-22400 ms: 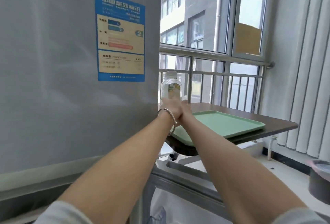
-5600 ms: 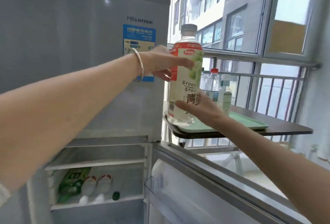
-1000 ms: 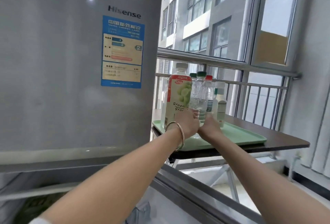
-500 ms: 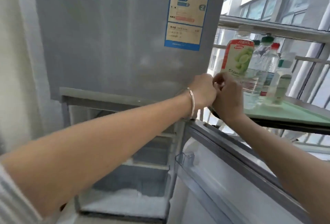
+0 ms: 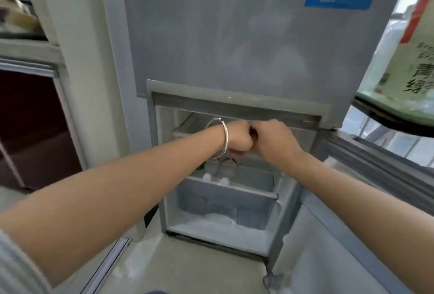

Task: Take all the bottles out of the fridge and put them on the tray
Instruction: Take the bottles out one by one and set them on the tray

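The fridge's lower compartment [image 5: 220,202] stands open. On its middle shelf lie small bottles [image 5: 217,171] with white caps toward me and red on their labels, partly hidden behind my wrists. My left hand [image 5: 237,137], with a bracelet at the wrist, is curled into a fist just above them and holds nothing. Touching it on the right, my right hand [image 5: 274,140] shows its back with the fingers curled under, also holding nothing. At the far right a big green-tea bottle [image 5: 418,59] stands on the green tray [image 5: 385,108].
The open lower door [image 5: 352,235] swings out to the right, under the dark table edge [image 5: 399,122] that carries the tray. Frost lies on the compartment's bottom [image 5: 218,222]. The upper door [image 5: 234,26] is closed. A dark red cabinet [image 5: 30,129] stands at the left.
My view has dropped from the tray to the open lower compartment. Both fists have come down from the tray's edge to just above the shelf bottles.
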`<state>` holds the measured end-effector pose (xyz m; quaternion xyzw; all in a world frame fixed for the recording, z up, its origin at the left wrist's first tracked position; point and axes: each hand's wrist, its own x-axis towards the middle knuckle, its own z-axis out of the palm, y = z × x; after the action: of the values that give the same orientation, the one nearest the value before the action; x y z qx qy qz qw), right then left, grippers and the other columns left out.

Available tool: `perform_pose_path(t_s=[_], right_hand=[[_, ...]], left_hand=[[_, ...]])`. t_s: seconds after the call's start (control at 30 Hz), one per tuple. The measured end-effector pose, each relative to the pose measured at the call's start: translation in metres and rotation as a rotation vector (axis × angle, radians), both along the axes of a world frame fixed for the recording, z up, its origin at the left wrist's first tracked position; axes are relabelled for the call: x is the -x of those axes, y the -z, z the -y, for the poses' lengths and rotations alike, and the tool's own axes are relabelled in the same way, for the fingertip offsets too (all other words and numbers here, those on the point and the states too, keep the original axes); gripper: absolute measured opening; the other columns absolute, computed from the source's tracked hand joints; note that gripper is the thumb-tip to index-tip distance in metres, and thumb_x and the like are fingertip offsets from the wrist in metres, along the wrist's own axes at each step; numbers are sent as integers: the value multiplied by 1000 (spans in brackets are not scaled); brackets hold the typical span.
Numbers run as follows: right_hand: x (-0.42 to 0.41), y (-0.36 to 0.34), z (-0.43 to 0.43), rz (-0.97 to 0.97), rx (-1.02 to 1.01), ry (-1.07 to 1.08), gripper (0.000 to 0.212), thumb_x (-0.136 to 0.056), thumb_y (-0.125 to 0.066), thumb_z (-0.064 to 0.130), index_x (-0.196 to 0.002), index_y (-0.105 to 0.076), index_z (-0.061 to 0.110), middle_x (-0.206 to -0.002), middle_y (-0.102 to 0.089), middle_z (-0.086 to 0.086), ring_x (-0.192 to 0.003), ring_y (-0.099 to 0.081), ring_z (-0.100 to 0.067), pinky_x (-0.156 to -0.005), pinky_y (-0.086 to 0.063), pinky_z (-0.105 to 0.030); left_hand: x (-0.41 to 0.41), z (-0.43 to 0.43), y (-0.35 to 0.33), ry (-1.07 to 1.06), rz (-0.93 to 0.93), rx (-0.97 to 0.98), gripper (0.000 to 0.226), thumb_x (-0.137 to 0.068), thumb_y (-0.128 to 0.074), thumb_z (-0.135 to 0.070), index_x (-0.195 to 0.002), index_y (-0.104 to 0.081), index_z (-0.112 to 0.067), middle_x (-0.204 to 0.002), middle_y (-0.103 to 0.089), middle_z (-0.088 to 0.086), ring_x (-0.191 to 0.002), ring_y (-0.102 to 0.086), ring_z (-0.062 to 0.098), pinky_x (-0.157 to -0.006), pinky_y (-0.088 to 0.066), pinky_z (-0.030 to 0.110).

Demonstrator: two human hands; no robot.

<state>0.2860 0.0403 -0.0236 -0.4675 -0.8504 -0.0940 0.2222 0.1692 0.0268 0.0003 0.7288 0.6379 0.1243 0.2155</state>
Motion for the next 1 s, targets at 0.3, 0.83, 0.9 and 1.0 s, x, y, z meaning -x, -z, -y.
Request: perform_pose_path(t_s=[0.3,0.83,0.9,1.0], right_hand=[[43,112,-32,21,417,158,22,-81,-57,12,-98,-70,10,-97,-71,-19,-91,-67,-37,-66,-49,-33],[23,168,-65,-31,542,367,28,-90,-48,12,-115,-60,9,-112,-65,-15,-101,-62,-34,-80,-52,-34],[21,169,-64,-32,555,369,28,-90,-47,12,-115,-60,10,-110,-66,-15,-100,-62,-34,-82,-53,-35],[18,172,-61,-50,573,365,29,-90,-46,11,-116,-59,10,-106,-67,-14,-97,-62,-33,-80,-54,-37]], left_hand=[[38,-71,141,-88,79,295,16,-91,-50,-6,-76,-53,-9,-69,-57,6,-58,-56,14,-51,-47,24],[18,-130,239,-515,516,324,19,-93,-52,-25,-95,-49,-7,-90,-57,11,-83,-61,25,-90,-56,35],[19,-133,243,-596,685,374,19,-94,-53,-25,-97,-48,-7,-89,-57,10,-71,-61,22,-72,-58,30],[21,-133,244,-661,817,413,27,-95,-53,-29,-106,-52,-4,-87,-58,12,-61,-55,19,-50,-50,25]])
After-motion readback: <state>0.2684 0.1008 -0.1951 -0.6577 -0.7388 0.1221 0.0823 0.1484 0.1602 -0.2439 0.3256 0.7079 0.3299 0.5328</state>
